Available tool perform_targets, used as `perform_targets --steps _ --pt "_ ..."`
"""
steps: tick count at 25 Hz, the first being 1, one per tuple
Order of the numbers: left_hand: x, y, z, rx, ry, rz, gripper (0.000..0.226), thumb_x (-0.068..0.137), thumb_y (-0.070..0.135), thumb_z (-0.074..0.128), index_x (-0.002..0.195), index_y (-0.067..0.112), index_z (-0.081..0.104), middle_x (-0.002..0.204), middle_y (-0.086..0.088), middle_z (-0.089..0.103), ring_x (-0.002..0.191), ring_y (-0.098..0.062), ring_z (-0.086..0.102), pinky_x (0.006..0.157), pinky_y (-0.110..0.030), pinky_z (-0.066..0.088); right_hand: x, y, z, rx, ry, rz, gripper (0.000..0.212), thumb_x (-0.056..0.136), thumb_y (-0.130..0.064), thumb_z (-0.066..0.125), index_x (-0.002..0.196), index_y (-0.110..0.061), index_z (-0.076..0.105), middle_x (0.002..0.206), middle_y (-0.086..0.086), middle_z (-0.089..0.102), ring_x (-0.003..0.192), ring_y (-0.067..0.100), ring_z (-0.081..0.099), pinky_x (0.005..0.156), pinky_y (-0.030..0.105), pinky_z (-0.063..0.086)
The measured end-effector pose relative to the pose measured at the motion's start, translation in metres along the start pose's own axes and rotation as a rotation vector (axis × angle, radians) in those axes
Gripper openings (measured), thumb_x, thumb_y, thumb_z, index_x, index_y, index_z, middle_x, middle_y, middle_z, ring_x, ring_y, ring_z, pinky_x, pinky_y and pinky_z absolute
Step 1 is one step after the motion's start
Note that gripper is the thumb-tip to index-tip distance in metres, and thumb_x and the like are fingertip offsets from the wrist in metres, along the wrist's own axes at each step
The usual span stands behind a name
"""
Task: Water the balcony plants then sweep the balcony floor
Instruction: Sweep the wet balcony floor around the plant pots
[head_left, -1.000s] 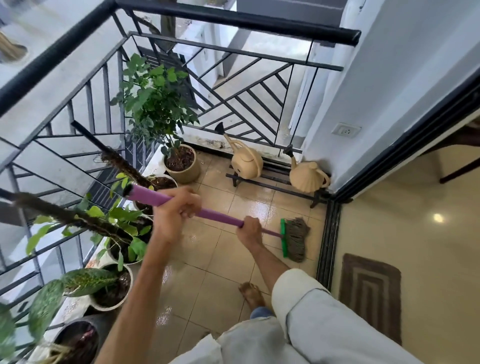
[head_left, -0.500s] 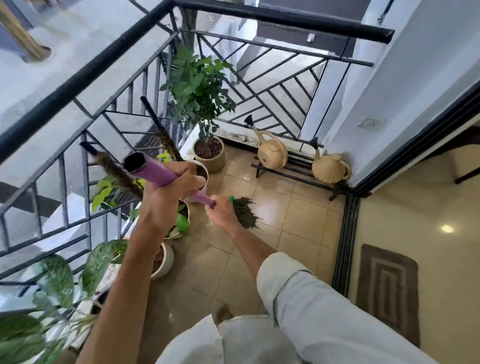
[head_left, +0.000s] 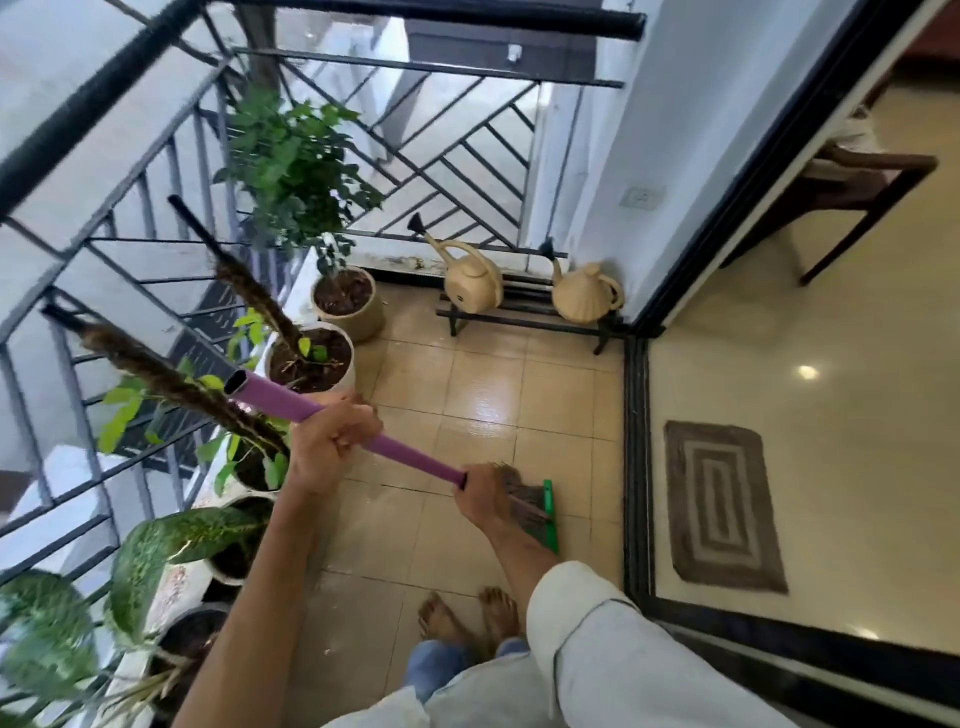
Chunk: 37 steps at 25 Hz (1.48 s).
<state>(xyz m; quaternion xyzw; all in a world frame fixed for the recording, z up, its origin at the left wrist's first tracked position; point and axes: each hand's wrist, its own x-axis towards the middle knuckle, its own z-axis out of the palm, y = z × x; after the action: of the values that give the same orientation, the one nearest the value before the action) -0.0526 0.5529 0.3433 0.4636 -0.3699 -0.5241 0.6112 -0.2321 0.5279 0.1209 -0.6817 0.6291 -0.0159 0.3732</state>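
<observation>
A broom with a purple handle (head_left: 410, 457) and a green-backed brush head (head_left: 537, 512) slants down to the wet beige floor tiles (head_left: 483, 384). My left hand (head_left: 332, 441) grips the handle near its upper end. My right hand (head_left: 485, 496) holds it low, right at the bristles. The brush head rests on the tiles near the door track, just ahead of my bare feet (head_left: 467, 618). Several potted plants (head_left: 311, 358) line the railing on the left.
Two tan watering cans (head_left: 472, 280) (head_left: 584, 293) sit on a low black rack (head_left: 524, 322) against the far railing. A black sliding-door track (head_left: 636, 457) borders the right side, with a brown mat (head_left: 724, 504) indoors. The black railing (head_left: 104, 83) encloses the left and far sides.
The brush head swung from the left near the pots back to the right by the door track and closer to my feet. Both hands kept their grip; the view tilted right.
</observation>
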Motion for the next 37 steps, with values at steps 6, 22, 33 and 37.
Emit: perform_targets --steps 6,22,33,37 --pt "-0.014 -0.070 0.087 -0.049 -0.081 -0.233 0.036 0.063 0.016 0.064 0.042 0.023 0.035 0.040 0.006 0.033 0.041 -0.013 0.029 0.059 -0.047 0.019 -0.040 0.161 0.010 -0.001 0.102 0.270 0.020 0.094 -0.029 0.070 0.108 -0.020 0.079 0.091 -0.001 0.073 0.084 0.018 0.070 0.074 0.036 0.062" --pt "0.077 -0.013 0.156 0.009 -0.205 -0.008 0.043 0.077 -0.002 0.049 0.047 0.028 0.044 0.047 0.008 0.037 0.048 -0.013 0.033 0.061 -0.040 0.022 0.076 0.089 -0.147 0.066 0.247 0.122 0.013 0.097 -0.007 0.065 0.101 -0.008 0.077 0.093 0.010 0.071 0.089 0.026 0.071 0.078 0.040 0.062" --pt "0.106 0.054 0.016 0.195 0.141 0.091 0.032 0.070 0.005 0.060 0.047 -0.008 0.042 0.049 -0.016 0.029 0.048 -0.018 0.027 0.051 -0.023 0.026 0.172 -0.087 -0.090 -0.062 -0.092 0.035 0.041 0.089 -0.036 0.073 0.116 -0.005 0.072 0.109 0.013 0.075 0.107 0.030 0.069 0.075 0.030 0.049" --pt "0.107 0.092 -0.045 0.165 0.334 0.104 0.039 0.066 0.017 0.064 0.046 -0.004 0.038 0.047 -0.001 0.030 0.049 -0.016 0.026 0.049 -0.023 0.026 0.172 -0.167 -0.041 0.009 -0.265 -0.046 0.035 0.085 -0.053 0.076 0.092 -0.019 0.068 0.090 0.005 0.068 0.096 0.025 0.071 0.068 0.027 0.042"
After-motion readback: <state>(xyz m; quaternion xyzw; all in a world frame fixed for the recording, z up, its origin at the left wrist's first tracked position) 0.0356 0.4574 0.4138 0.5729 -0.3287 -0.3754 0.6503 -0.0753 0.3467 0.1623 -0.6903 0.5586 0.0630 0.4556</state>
